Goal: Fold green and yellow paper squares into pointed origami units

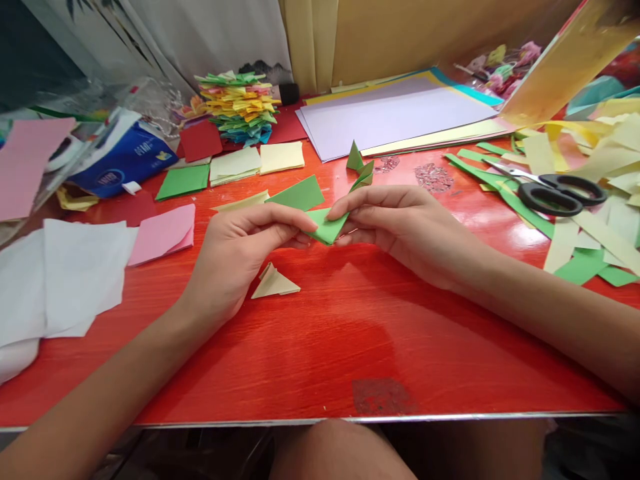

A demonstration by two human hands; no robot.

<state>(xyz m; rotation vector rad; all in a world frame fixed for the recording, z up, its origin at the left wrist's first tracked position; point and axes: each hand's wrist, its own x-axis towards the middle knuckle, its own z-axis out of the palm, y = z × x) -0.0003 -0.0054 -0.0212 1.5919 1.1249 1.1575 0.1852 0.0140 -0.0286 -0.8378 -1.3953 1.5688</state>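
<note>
A small folded green paper (329,227) is held between both hands above the red table (320,333). My left hand (250,243) pinches its left end between thumb and fingers. The fingers of my right hand (395,223) close on its right side, the thumb on top. Just behind my hands lie a flat green paper piece (297,193) and a pale yellow piece, partly hidden. Folded green pieces (363,175) stand beyond my right fingers. A folded cream paper triangle (275,281) rests below my left hand.
Black-handled scissors (563,193) lie on paper scraps at the right. Large coloured sheets (395,113) are at the back. Small paper stacks (235,165), a pile of folded pieces (237,107), a blue packet (125,153), pink paper (163,233) and white sheets (83,270) occupy the left.
</note>
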